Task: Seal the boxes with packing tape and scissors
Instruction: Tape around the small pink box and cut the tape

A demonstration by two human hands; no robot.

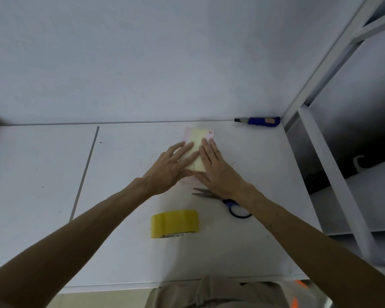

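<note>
Both hands, left hand (172, 166) and right hand (216, 170), press flat with straight fingers on the taped box (199, 135) mid-frame; tape roll (174, 223) and scissors (222, 202) lie below on the bench (125, 174).

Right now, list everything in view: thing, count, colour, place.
box: one, pale pink with a yellowish strip on top, middle of the table, under both hands
tape roll: one, yellow, on the table nearer the person than the box
scissors: one pair, grey blades, blue handles, right of the tape roll, partly under the right wrist
utility knife: one, blue, far right corner by the wall
table: one, white
shelf frame: one, white, right of the table
left hand: flat on the box
right hand: flat on the box
</note>
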